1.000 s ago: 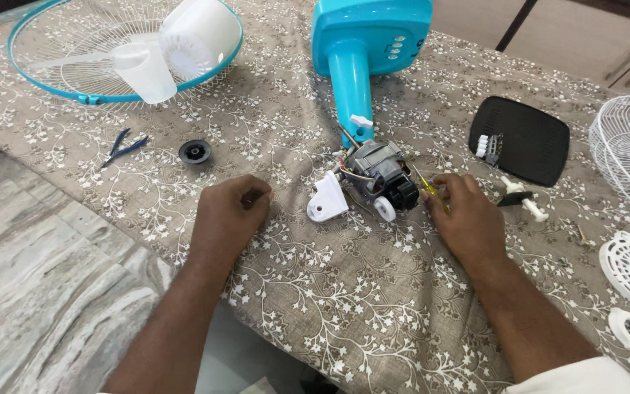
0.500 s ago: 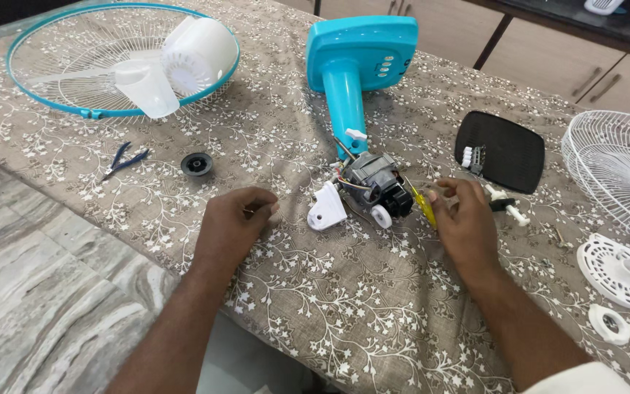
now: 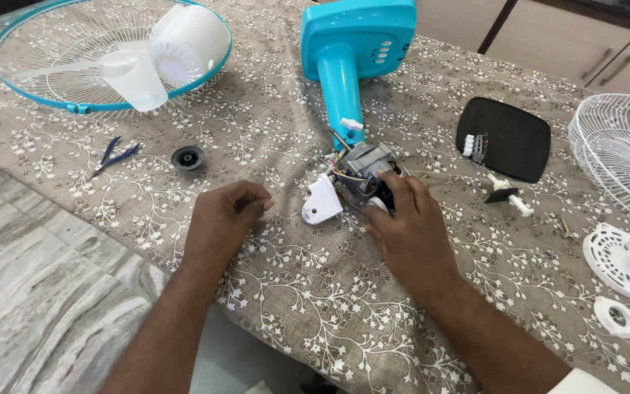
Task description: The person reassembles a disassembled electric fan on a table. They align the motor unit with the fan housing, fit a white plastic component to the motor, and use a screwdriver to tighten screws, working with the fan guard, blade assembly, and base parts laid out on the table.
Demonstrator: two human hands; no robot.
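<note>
While right hand [image 3: 410,226] grips motor [image 3: 362,171] | left hand [image 3: 224,219] near table edge [image 3: 147,255]

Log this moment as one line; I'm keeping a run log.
left hand: loosely closed, resting on tablecloth | right hand: touching fan motor | fan stand: lying flat

Table [image 3: 329,306] under floral cloth: teal fan stand [image 3: 355,44], motor [image 3: 364,174], grilles, black cover [image 3: 508,138], probably pliers [image 3: 114,155].
</note>
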